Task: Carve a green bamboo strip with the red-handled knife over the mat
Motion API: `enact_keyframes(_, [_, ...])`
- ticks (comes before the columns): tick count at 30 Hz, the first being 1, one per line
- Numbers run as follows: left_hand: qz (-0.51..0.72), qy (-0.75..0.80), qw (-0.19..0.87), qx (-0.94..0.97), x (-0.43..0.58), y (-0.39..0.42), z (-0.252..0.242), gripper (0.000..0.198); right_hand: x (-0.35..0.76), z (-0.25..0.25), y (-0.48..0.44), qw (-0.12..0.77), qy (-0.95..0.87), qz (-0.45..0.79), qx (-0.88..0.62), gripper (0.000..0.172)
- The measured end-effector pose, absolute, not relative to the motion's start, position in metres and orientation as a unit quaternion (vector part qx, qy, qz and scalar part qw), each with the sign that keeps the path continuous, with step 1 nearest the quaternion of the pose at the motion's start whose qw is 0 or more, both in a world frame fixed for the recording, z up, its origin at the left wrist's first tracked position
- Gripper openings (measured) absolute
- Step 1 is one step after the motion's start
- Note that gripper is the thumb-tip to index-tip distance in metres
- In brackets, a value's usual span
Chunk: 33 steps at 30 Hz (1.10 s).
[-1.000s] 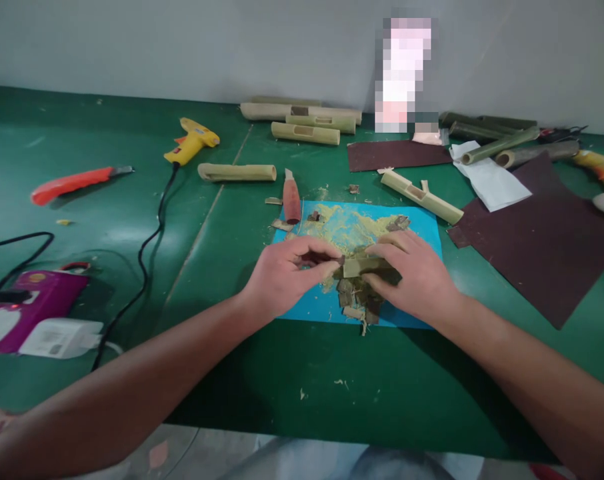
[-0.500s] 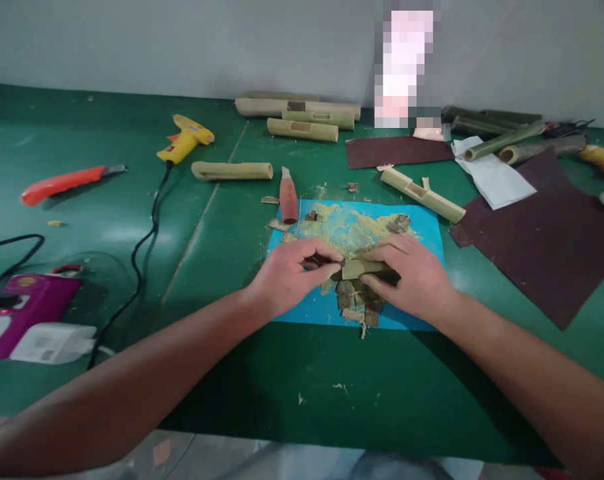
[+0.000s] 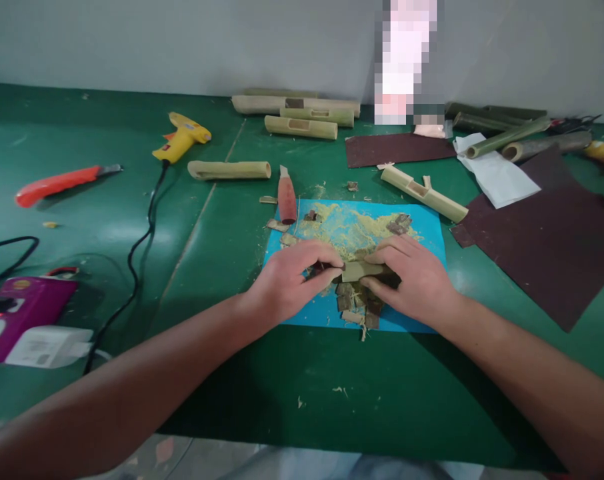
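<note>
My right hand (image 3: 415, 277) is closed around a short piece of bamboo (image 3: 358, 271), held low over a blue sheet (image 3: 302, 313). At the bamboo's left end, my left hand (image 3: 295, 275) pinches a small dark brown piece of sandpaper (image 3: 313, 269), mostly covered by the fingers. Under and in front of the bamboo lie worn brown scraps (image 3: 346, 297) and splinters. Yellowish dust (image 3: 367, 223) covers the far part of the blue sheet. A knife with a red handle (image 3: 287, 200) rests at the sheet's far left corner.
Cut bamboo tubes lie behind: one tube (image 3: 229, 171) left, a notched one (image 3: 425, 193) right, several at the wall. Dark brown sheets (image 3: 547, 267) spread at right under white paper (image 3: 502, 175). At left are a yellow glue gun (image 3: 182, 139), red cutter (image 3: 57, 185) and purple power strip (image 3: 42, 313).
My left fingers have closed in over the sandpaper, which shows less now. Both hands stay at the bamboo, and the view has shifted very slightly.
</note>
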State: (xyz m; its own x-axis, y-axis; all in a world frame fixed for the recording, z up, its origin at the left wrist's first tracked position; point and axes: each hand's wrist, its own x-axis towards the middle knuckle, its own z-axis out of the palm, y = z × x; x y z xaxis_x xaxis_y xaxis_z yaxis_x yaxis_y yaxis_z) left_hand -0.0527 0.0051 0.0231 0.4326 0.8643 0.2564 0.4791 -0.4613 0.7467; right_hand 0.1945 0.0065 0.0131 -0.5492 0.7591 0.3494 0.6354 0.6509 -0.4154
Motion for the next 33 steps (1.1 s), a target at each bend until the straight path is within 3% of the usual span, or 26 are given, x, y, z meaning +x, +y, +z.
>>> enact_keyframes(13, [0.343, 0.354, 0.21, 0.845, -0.0572, 0.0077, 0.0178, 0.011, 0.1951, 0.0117, 0.0073, 0.278, -0.875, 0.105, -0.382, 0.013])
enact_keyframes(33, [0.335, 0.345, 0.177, 0.859, -0.0562, 0.0089, 0.0176, 0.013, 0.1947, 0.0098, 0.0067, 0.253, -0.879, 0.109, -0.39, 0.018])
